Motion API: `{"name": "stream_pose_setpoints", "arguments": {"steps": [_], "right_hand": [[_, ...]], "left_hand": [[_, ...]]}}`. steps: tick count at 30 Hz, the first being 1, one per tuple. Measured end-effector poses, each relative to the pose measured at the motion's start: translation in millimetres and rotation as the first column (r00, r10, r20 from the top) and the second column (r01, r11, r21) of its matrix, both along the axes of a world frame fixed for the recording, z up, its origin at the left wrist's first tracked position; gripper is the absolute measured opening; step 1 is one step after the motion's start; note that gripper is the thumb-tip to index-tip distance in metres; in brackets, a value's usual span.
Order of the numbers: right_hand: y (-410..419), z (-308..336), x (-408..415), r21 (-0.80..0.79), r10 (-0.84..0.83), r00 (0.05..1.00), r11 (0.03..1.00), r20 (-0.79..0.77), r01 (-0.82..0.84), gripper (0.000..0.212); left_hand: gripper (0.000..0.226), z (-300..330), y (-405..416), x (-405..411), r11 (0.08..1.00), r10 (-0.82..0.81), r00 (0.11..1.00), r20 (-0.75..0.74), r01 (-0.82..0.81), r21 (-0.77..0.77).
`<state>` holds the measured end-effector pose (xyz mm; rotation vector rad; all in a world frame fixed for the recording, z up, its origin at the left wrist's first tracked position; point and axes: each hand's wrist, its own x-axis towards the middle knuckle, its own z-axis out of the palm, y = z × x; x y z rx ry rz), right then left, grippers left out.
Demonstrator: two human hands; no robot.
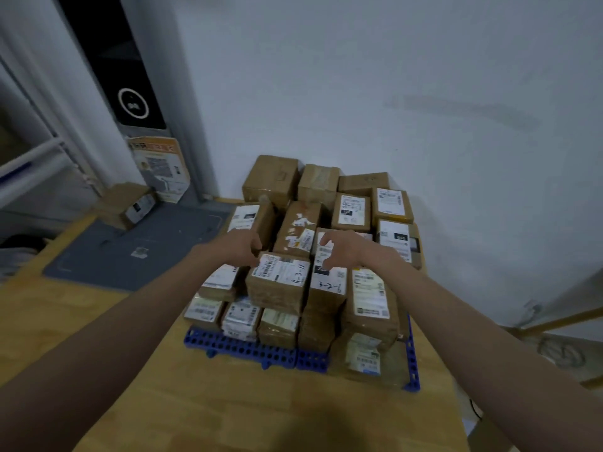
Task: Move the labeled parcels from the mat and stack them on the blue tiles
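My left hand [243,246] has its fingers curled over the far left corner of the parcel marked 4-3-11 [279,282], thumb tucked toward its label, so I can steady it on top of the stack. My right hand [342,251] is spread, fingertips bent down and resting on the white label of the parcel marked 3-2-9 [328,282], which stands just right of 4-3-11 and touches it. I judge I am settling these two side by side so they brace each other and do not tip off the lower boxes.

Around 4-3-11 the stack [326,223] rises in tiers: smaller labeled boxes below and in front of it, a tall box just beyond 3-2-9 to the right, more cartons behind toward the white wall [391,76]. All of it sits on the blue tiles [241,349], whose perforated edge shows in front of and below 4-3-11.

Well to the left of 4-3-11 lies the grey mat [130,249], and at its far corner one labeled parcel [125,205] remains, blurred. That seems the one left to fetch. The tiles and mat both rest on the wooden floor [98,337].
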<state>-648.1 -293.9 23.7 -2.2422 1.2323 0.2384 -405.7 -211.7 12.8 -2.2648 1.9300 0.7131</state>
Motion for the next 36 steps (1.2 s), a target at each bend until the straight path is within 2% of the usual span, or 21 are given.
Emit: {"name": "stream_pose_setpoints", "arguments": {"steps": [6,9,14,20,26,29,36], "right_hand": [[32.0,-7.7,84.0,-0.045,0.038,0.999,0.998,-0.014,-0.039,0.062],[48.4,-15.7,122.4,-0.003,0.045,0.999,0.999,-0.020,-0.045,0.062],[73.2,-25.5,176.0,0.022,0.005,1.000,1.000,-0.001,-0.005,0.057],[93.0,-24.1,223.7,0.099,0.041,0.999,0.994,-0.007,-0.040,0.055],[97.0,-21.6,255.6,0.082,0.112,0.994,0.990,0.003,-0.112,0.054],[96.6,-24.8,269.5,0.095,0.110,0.994,0.989,0.025,-0.112,0.047],[102.2,-41.2,295.0,0.147,0.102,0.990,0.983,0.093,-0.115,0.052]], "left_hand": [[0.049,-7.2,30.6,79.3,1.000,-0.003,1.000,-0.018,0.003,-0.011],[0.050,-13.4,43.0,116.0,0.999,-0.044,0.999,0.021,0.045,-0.010],[0.050,-27.4,66.0,169.7,0.998,-0.052,0.999,-0.004,0.052,0.030],[0.052,-30.9,90.6,222.5,0.998,0.008,0.998,-0.069,-0.004,0.056],[0.056,-29.1,110.9,248.1,0.994,0.096,0.993,-0.070,-0.092,0.065],[0.059,-30.0,122.7,254.6,0.987,0.147,0.986,-0.076,-0.141,0.075],[0.050,-35.9,138.9,276.8,0.976,0.205,0.976,-0.078,-0.197,0.090]]}}
